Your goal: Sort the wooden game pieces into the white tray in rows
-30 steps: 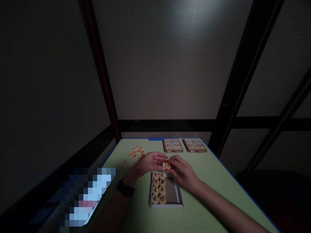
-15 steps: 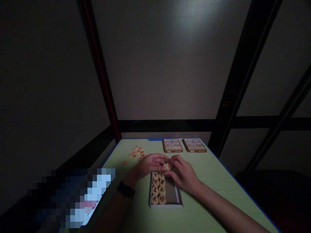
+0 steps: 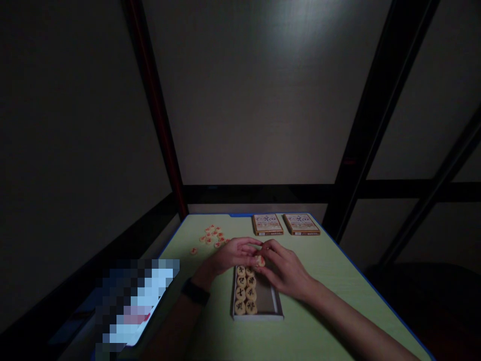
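Over the far end of an open box tray [image 3: 266,301], my two hands meet around a red-marked Chinese chess piece [image 3: 260,260]. My left hand [image 3: 236,253], with a dark band at its wrist, holds the piece with its thumb close beside it. From the other side, the thumb and fingers of my right hand [image 3: 287,268] close on the same piece. Whether more pieces sit behind it is hidden by the fingers. Inside the tray, black-marked Chinese chess pieces [image 3: 251,294] lie in two columns along the left side; the tray's right part shows bare bottom.
Loose red-marked pieces [image 3: 209,240] are scattered at the table's far left. Two flat printed boxes [image 3: 267,224] lie side by side at the far right. A pixelated bright panel [image 3: 150,306] borders the left edge. The green table [image 3: 319,321] has blue edging.
The held piece has tilted and dropped slightly between my fingers. Both hands stay in nearly the same place, and the tray's pieces look unchanged.
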Available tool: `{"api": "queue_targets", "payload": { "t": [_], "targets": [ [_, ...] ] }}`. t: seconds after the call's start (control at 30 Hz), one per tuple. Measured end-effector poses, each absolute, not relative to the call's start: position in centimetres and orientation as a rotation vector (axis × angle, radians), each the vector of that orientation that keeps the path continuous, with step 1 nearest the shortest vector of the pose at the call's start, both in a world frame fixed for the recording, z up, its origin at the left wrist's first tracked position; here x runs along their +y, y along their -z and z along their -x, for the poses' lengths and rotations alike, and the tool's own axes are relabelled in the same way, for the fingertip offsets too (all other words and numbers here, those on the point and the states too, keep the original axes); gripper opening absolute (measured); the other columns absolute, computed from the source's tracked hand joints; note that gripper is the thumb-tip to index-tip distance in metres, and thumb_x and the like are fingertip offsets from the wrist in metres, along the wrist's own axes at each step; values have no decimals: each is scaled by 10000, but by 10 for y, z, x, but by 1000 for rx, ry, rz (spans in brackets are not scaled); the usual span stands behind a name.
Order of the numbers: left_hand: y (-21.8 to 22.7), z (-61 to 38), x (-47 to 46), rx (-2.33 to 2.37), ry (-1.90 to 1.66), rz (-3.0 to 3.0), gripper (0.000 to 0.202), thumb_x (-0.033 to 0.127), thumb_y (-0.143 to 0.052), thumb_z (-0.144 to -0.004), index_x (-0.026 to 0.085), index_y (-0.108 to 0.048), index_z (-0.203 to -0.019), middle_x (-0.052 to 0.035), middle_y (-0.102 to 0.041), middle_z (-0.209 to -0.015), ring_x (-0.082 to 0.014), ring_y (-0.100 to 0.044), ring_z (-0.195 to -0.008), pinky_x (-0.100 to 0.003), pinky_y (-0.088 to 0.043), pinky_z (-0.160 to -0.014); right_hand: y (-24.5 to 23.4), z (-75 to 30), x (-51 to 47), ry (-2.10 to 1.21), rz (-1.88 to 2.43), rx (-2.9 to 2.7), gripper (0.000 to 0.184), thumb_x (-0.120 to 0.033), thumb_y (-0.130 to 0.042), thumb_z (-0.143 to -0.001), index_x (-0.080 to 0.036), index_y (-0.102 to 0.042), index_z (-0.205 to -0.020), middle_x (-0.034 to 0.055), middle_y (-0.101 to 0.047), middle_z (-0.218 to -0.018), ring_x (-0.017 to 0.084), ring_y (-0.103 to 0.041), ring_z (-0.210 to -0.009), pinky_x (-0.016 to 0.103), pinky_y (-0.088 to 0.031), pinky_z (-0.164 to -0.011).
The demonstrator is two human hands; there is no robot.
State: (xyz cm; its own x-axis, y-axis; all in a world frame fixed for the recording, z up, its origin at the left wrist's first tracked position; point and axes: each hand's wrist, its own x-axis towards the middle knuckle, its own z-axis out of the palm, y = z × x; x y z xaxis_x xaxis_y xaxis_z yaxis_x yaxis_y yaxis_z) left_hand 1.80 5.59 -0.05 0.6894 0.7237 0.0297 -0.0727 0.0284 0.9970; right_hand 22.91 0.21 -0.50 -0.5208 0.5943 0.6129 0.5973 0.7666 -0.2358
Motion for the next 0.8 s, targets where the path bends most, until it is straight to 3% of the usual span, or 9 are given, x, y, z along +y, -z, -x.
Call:
{"api": "queue_targets", "payload": {
  "t": [0.1, 0.2, 0.4, 0.6, 0.8],
  "targets": [
    [-4, -17, 58, 682, -797, -1483, 522, 394, -850, -691, 148, -675, -1117, -123, -711, -1088, -217, -648, -1001, -314, -470, -851, -4, -233, 0, -4, 1021, -2461, 167, -334, -632, -909, -183, -646, -979, 81, -640, -968, 205, -632, -830, 300, -514, -722],
    [-4, -18, 61, 820, -920, -1491, 438, 410, -810, -714, 135, -694, -1034, -103, -715, -1007, -196, -638, -940, -285, -459, -789, -6, -232, 0, 37, 1116, -2631, 113, -292, -676, -851, -184, -649, -872, 67, -651, -897, 205, -625, -779, 297, -482, -685],
    [7, -22, 70, 904, -929, -1543, 305, 318, -781, -695, 134, -706, -926, -50, -693, -842, -159, -612, -807, -262, -446, -717, 6, -223, 3, 156, 1155, -2685, 100, -249, -609, -883, -180, -671, -920, 79, -684, -901, 206, -630, -784, 297, -425, -647],
    [20, -21, 79, 895, -829, -1669, 167, 220, -713, -681, 133, -701, -823, -25, -676, -748, -142, -607, -730, -248, -442, -690, -12, -233, 3, 78, 1271, -2638, 82, -210, -604, -847, -176, -666, -889, 68, -696, -888, 196, -626, -795, 286, -386, -658],
    [25, -24, 76, 997, -569, -1879, 202, 118, -615, -651, 125, -736, -813, -26, -714, -753, -141, -615, -691, -225, -441, -632, -15, -233, 2, 31, 1352, -2687, 126, -241, -616, -798, -177, -670, -891, 78, -713, -879, 215, -642, -787, 295, -375, -658]
  ]
}}
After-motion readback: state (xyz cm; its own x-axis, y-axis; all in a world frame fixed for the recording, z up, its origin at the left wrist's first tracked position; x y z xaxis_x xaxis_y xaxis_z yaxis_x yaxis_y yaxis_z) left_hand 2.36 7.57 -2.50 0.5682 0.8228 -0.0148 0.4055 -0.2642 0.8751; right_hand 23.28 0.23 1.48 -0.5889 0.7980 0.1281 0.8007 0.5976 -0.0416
